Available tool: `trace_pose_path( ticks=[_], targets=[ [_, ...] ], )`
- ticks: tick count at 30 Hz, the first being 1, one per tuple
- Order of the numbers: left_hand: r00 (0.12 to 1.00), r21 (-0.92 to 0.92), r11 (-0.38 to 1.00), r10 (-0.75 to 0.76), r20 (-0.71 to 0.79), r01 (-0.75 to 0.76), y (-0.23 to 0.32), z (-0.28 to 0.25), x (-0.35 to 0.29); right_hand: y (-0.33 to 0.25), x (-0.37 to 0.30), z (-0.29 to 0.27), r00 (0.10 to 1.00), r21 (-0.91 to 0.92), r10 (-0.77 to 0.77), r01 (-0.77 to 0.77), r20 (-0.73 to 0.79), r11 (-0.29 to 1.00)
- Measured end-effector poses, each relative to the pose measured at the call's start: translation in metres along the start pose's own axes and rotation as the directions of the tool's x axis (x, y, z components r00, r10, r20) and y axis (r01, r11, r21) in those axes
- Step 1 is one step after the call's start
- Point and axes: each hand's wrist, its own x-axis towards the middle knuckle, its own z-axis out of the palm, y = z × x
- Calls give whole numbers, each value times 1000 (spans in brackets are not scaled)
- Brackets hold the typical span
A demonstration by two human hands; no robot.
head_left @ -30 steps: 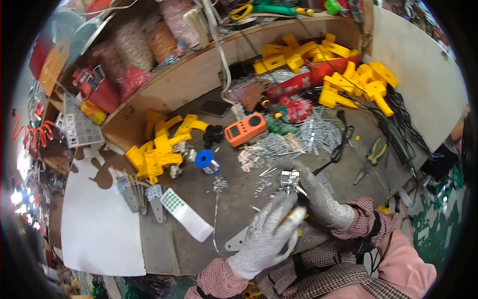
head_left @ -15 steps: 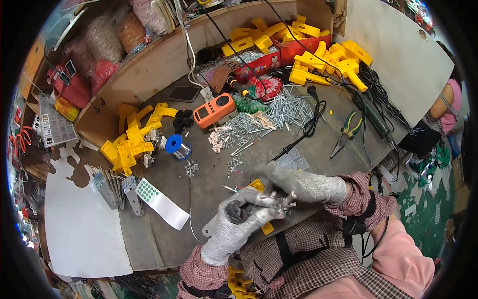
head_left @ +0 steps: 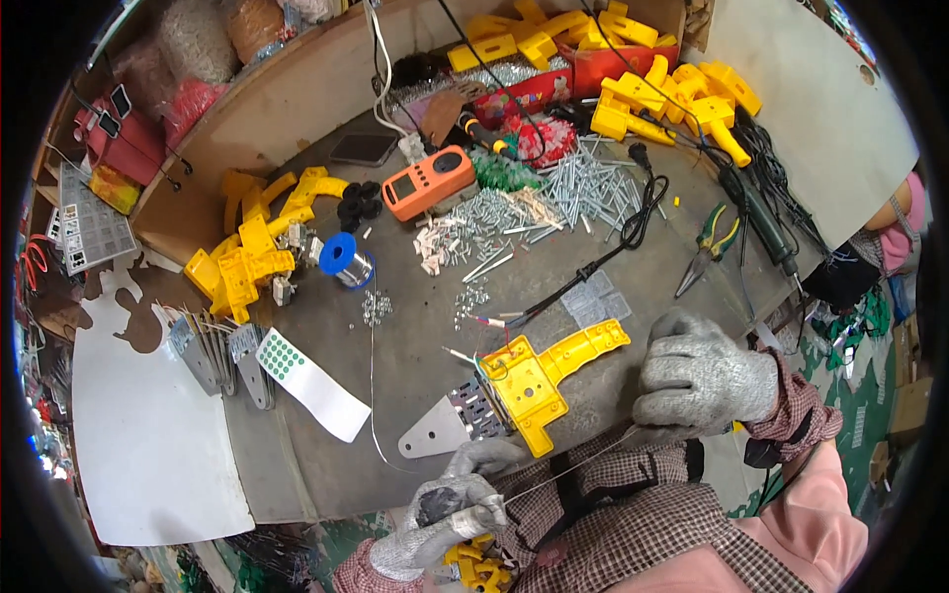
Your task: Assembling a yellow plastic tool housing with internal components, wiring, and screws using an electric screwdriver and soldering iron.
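A thin pale strand (head_left: 565,471) stretches slantwise between my two gloved hands at the table's front edge. My left hand (head_left: 447,509), low in the view, is closed with one end pinched at its fingertips. My right hand (head_left: 697,381) is curled into a fist around the other end. Just beyond the strand lies a yellow plastic tool housing half (head_left: 531,390), its inside facing up and its handle pointing right. A slotted metal piece with a grey pointed plate (head_left: 435,433) sticks out of its left side. Thin wires and a black power cord (head_left: 568,294) run to the housing.
Screws (head_left: 583,193) are heaped behind an orange meter (head_left: 428,184). A solder spool (head_left: 346,262) and a white sticker strip (head_left: 314,385) lie left; pliers (head_left: 708,252) and a soldering iron (head_left: 761,222) lie right. Yellow housings (head_left: 712,99) are piled at the back.
My hands have moved apart from close together over the housing, left hand down and left, right hand to the right. The strand now shows taut between them, and the housing is uncovered.
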Motion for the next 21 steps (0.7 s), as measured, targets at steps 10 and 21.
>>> trace_pose_path(
  ticks=[10,21],
  targets=[
    [660,498,809,-561,499,311,18,0,18,-18,-16,16,904,761,234,-428,359,488],
    [908,920,257,374,188,-296,-21,-39,56,-25,-45,71,345,839,868,-527,358,-137]
  ],
)
